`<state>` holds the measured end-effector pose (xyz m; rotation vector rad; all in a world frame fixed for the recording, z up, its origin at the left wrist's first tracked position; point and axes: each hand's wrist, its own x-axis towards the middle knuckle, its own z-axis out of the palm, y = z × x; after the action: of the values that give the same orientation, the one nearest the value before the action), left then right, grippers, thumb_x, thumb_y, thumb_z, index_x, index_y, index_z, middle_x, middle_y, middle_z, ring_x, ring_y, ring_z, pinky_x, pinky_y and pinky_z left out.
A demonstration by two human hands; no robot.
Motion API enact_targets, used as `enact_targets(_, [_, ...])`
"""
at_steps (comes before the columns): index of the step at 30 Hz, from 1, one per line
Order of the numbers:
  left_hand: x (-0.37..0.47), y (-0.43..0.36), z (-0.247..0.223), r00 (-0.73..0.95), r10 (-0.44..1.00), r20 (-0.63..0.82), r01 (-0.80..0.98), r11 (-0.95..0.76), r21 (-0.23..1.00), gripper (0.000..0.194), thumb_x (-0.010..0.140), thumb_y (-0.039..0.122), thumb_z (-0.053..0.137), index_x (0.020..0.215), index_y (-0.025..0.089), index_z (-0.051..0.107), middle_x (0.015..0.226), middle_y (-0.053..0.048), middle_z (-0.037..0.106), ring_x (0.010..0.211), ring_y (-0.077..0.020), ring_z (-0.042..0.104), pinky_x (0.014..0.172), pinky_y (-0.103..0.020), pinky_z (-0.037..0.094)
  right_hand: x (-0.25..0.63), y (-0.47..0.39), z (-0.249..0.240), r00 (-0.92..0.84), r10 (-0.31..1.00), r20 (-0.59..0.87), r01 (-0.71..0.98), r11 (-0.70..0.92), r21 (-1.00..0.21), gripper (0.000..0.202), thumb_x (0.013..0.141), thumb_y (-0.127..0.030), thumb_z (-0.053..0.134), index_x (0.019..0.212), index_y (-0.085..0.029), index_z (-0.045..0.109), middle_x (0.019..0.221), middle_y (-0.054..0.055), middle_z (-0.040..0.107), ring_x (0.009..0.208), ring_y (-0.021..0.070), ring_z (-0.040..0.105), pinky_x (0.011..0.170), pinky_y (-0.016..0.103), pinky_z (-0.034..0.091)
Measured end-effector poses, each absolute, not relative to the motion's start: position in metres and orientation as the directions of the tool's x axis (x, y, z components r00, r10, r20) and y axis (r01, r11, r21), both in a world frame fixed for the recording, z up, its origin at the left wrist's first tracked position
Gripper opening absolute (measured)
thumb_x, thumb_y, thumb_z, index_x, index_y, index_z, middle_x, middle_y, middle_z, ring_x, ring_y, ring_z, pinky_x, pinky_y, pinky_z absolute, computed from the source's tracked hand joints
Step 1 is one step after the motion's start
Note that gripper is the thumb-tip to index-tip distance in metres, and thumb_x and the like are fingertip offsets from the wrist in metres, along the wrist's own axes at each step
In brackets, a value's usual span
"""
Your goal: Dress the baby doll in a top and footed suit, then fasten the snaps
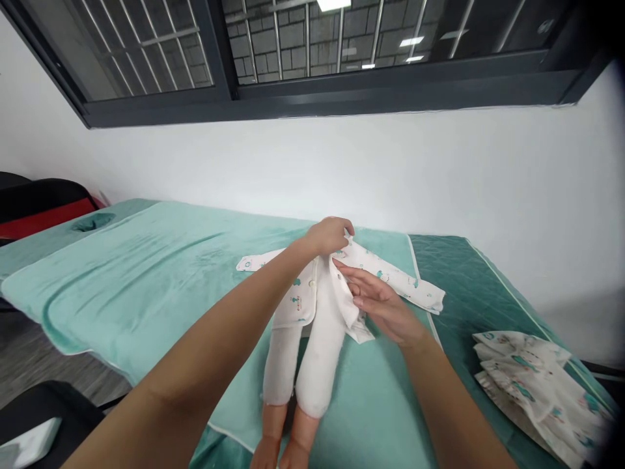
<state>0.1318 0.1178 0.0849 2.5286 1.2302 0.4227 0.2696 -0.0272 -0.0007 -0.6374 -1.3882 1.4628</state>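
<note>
A doll lies on its back on the mint-green blanket (161,260), its feet (293,449) pointing toward me. It wears white trousers (319,365) and a white printed baby shirt (299,299) with snap buttons, the front partly open. Both sleeves (410,286) stretch out sideways. At the neck end, my left hand (332,236) is closed on the shirt's cloth; no head shows behind it. My right hand (378,301) pinches the loose front flap between thumb and fingers, lifting its edge from the doll's body.
Folded printed cloth (541,384) lies at the right on the dark green padded bed (439,260). Behind the bed are a white wall and a dark-framed window (342,94). A black chair (49,404) with a white object on it stands at lower left.
</note>
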Motion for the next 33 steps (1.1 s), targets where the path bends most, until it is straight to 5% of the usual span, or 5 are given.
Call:
enact_targets(8, [0.111,0.119,0.056,0.347,0.885,0.310,0.795,-0.453,0.403,0.031,0.085,0.012,0.046,0.108,0.023,0.064,0.113,-0.008,0.067,0.100,-0.0254,0.063,0.079,-0.036,0.047,0.271,-0.031,0.000,-0.395,0.852,0.343,-0.410,0.170,-0.896,0.028,0.091,-0.028,0.064,0.118,-0.030,0.065,0.146,0.007,0.053,0.134,0.0287,0.050,0.106,0.047,0.044])
enact_targets(14, [0.050,0.071,0.020,0.195,0.810,0.553,0.628,-0.536,0.564,0.027,0.089,0.013,0.045,0.109,0.022,0.062,0.112,-0.005,0.066,0.106,-0.0190,0.061,0.091,-0.033,0.047,0.272,-0.024,-0.006,-0.254,0.909,0.330,-0.405,0.210,-0.890,0.023,0.091,-0.027,0.062,0.114,-0.027,0.065,0.136,0.009,0.062,0.125,0.0272,0.059,0.108,0.049,0.043])
enact_targets(22, [-0.044,-0.028,-0.054,0.183,0.950,0.252,0.595,-0.311,0.741,0.029,0.087,0.021,0.052,0.115,0.024,0.060,0.116,-0.004,0.064,0.109,-0.0201,0.059,0.095,-0.036,0.046,0.273,-0.037,-0.028,-0.064,0.968,0.241,-0.420,0.193,-0.887,0.024,0.087,-0.034,0.064,0.110,-0.031,0.065,0.128,0.006,0.066,0.112,0.0239,0.065,0.101,0.046,0.049])
enact_targets(28, [-0.046,-0.033,-0.057,0.328,0.911,0.251,0.686,-0.412,0.600,0.026,0.081,0.020,0.058,0.107,0.024,0.065,0.125,-0.004,0.062,0.116,-0.0256,0.053,0.100,-0.043,0.040,0.267,-0.091,-0.066,0.314,0.923,0.222,0.115,0.195,-0.974,0.025,0.085,-0.039,0.068,0.106,-0.025,0.065,0.108,0.006,0.070,0.099,0.0226,0.065,0.095,0.042,0.050])
enact_targets(33, [-0.042,-0.030,-0.045,0.387,0.905,0.176,0.703,-0.413,0.579,0.028,0.078,0.020,0.058,0.103,0.026,0.068,0.129,-0.003,0.061,0.120,-0.0283,0.052,0.100,-0.046,0.037,0.244,-0.112,-0.071,0.333,0.874,0.353,0.593,0.097,-0.800,0.028,0.090,-0.040,0.059,0.112,-0.023,0.063,0.108,0.006,0.069,0.099,0.0222,0.063,0.093,0.039,0.046])
